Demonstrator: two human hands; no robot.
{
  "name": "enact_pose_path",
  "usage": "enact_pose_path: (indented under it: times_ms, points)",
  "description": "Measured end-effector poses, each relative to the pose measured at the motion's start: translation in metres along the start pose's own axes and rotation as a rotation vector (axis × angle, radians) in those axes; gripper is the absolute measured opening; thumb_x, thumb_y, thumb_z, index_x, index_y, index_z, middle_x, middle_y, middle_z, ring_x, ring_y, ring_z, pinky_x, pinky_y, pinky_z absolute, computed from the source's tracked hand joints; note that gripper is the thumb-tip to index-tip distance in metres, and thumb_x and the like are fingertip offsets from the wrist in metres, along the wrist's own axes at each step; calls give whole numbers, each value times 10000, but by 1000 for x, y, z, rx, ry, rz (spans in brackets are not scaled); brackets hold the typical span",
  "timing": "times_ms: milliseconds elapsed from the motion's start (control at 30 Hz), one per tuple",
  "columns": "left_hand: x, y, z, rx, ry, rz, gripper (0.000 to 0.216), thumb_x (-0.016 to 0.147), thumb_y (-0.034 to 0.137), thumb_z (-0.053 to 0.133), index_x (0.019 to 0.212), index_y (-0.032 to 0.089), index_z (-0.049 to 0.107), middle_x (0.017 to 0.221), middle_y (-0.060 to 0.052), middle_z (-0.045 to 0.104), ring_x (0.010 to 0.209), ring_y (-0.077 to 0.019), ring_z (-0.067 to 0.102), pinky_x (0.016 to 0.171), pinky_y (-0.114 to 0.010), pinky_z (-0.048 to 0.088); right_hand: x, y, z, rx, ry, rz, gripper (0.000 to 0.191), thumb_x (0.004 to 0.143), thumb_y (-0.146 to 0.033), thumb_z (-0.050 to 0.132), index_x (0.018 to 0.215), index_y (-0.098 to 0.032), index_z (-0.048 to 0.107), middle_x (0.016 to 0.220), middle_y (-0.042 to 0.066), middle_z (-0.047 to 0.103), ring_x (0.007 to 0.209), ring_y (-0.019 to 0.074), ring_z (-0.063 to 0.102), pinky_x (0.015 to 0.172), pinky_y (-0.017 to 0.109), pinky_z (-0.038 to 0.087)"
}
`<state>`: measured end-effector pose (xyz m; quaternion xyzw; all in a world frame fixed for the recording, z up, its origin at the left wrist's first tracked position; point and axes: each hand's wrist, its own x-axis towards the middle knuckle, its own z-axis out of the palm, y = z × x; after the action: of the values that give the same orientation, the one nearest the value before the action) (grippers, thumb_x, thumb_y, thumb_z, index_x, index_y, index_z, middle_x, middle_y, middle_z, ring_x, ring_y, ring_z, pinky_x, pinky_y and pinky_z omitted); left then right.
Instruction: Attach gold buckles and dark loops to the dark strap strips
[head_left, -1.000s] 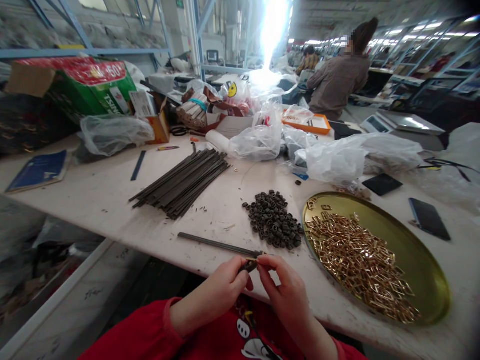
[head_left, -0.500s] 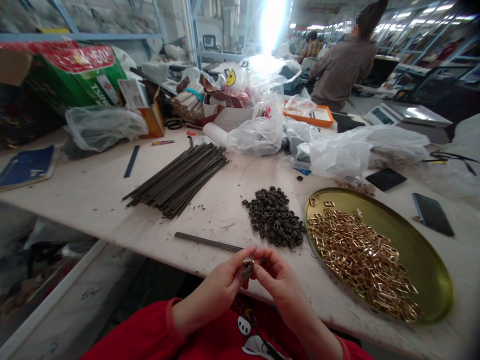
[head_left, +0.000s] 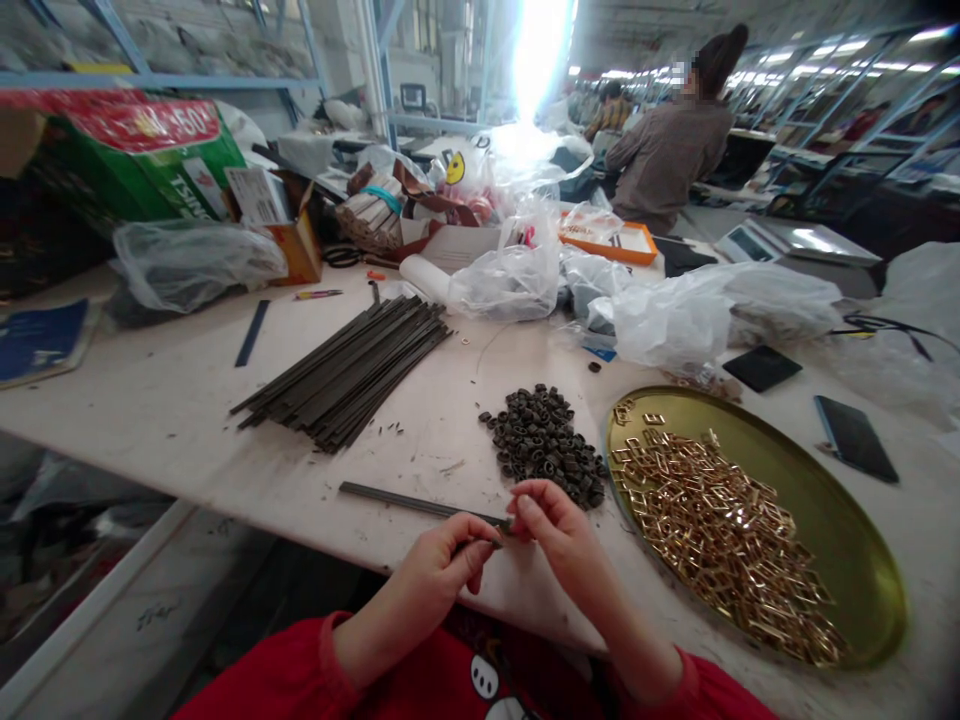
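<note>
At the table's near edge my left hand (head_left: 442,562) pinches the near end of a thin dark strip (head_left: 409,501) that lies flat on the white table (head_left: 180,420). My right hand (head_left: 559,535) is closed in a pinch against the same end; what its fingertips hold is too small to make out. Just beyond my right hand is a heap of small dark loops (head_left: 546,450). Beside it, a round brass tray (head_left: 847,500) holds several gold rectangular buckles (head_left: 720,525). A bundle of dark strips (head_left: 349,365) lies further back on the left.
Clear plastic bags (head_left: 690,315), a green and red carton (head_left: 142,150), a blue notebook (head_left: 41,340), an orange tray (head_left: 611,240) and a scale (head_left: 795,245) crowd the far side. Two dark phones (head_left: 855,437) lie at right. A person in a brown top (head_left: 664,160) sits beyond.
My hands lowered from working a small piece together to the strip's end at the table edge. The view drifted slightly.
</note>
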<state>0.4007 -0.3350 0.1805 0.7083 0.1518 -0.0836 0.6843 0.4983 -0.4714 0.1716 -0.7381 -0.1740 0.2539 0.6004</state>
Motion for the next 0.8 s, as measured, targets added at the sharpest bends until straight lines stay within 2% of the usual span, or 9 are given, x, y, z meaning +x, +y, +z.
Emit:
enact_pose_path:
  times_ms: [67,133,200,300,500,667,800]
  points:
    - [2,7,-2,38,38,-13,238,827,358,461,852,146,566,547,55,451,532,-96,402,536,-205,322,19,-9,-6,-587,74,-215,199,877,-311,430,873,-181,581,821,58,589,739,180,553,654,298,416]
    - [4,14,-4,64,75,-21,237,830,358,456,835,143,554,530,61,444,526,-95,396,542,-207,318,36,-14,-6,-1097,69,-297,199,874,-234,436,821,-174,618,833,82,596,780,209,551,676,319,389]
    - [4,17,-6,75,93,-30,231,827,353,456,829,142,548,515,66,437,516,-95,391,538,-207,315,46,-15,0,-1265,41,-317,182,846,-191,479,754,-164,633,814,97,601,794,229,551,671,325,372]
    - [3,16,-10,86,107,-35,225,821,347,459,829,141,550,508,69,438,508,-94,389,535,-208,316,49,-11,10,-1287,10,-329,164,826,-139,496,736,-155,633,822,104,604,795,227,558,657,312,363]
    - [5,10,-13,97,159,-18,236,813,360,463,842,146,557,493,69,461,508,-99,410,546,-212,321,40,-8,5,-1286,-18,-301,153,826,-128,512,934,-173,611,905,69,603,788,180,584,641,257,375]
    - [5,11,-13,108,186,-33,269,789,403,483,831,150,565,480,72,457,489,-100,403,526,-213,310,43,-9,-5,-1298,-46,-293,104,797,-180,571,879,-171,635,867,75,604,805,215,583,660,281,381]
    - [4,10,-15,120,189,-35,265,790,395,481,836,149,569,479,71,465,486,-99,401,526,-211,310,45,-10,0,-1283,-64,-298,88,780,-155,576,847,-158,633,868,93,601,810,231,576,673,299,384]
